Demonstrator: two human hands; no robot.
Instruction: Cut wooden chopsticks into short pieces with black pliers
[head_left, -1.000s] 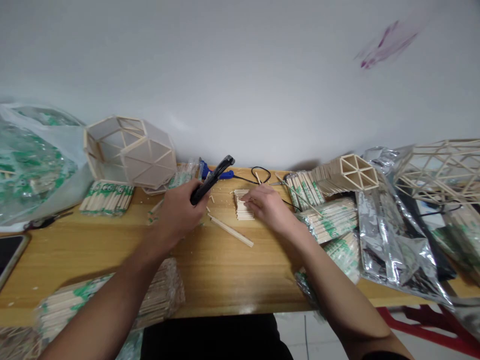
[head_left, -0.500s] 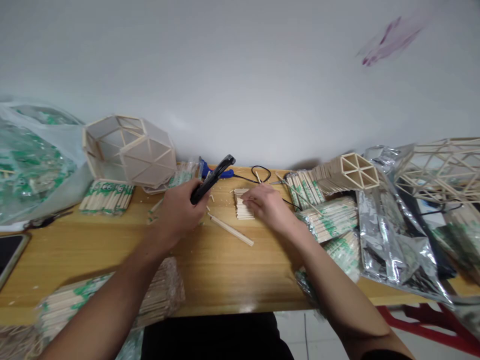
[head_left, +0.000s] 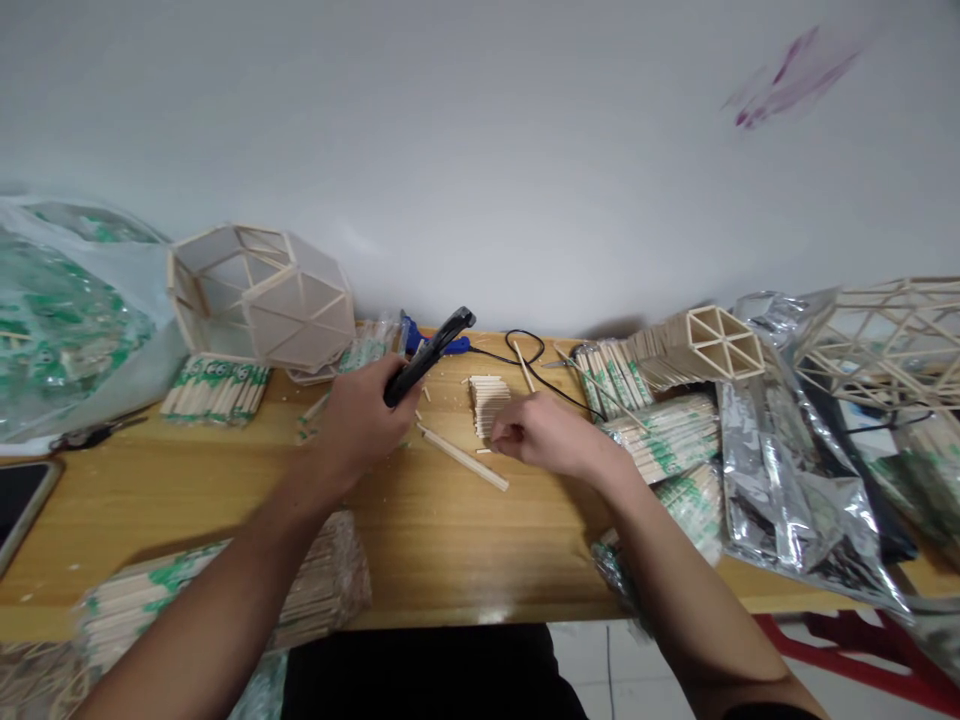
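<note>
My left hand (head_left: 367,410) grips a black hand tool (head_left: 441,345), tilted up, likely clear of the short sticks (head_left: 489,392) just beyond my right hand's (head_left: 546,432) narrow, curled fingertips; whether they pinch anything, I can't tell.

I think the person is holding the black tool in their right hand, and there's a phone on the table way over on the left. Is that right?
Not quite: the black tool is in the left hand, not the right hand, as the head view shows. The phone is on the table way over on the left, just as you said.
</note>
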